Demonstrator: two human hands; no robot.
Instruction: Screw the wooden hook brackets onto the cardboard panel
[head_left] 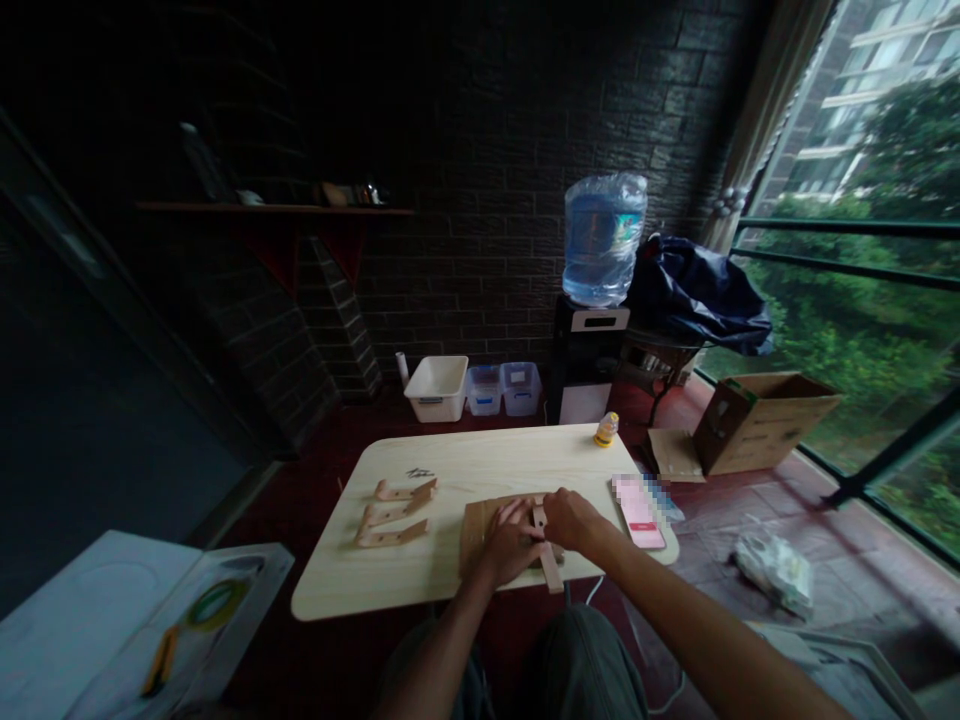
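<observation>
Dark brick wall (480,250) backs a pale table (495,460), where a flat brown board (474,525) lies at your near side with a slim wooden strip (553,573) over its right part. Your left hand (511,540) rests fingers spread on the board; your right hand (568,518) curls at the strip's far end, whether gripping you cannot tell. Both pieces look light and stiff, the strip probably best held by its long edges.

The left hand (512,543) partly hides a board (472,525) by the near edge of the surface (502,458), dark bits (420,473) towards the far left corner are too small to tell, and the phone (641,520) is partly blurred.
</observation>
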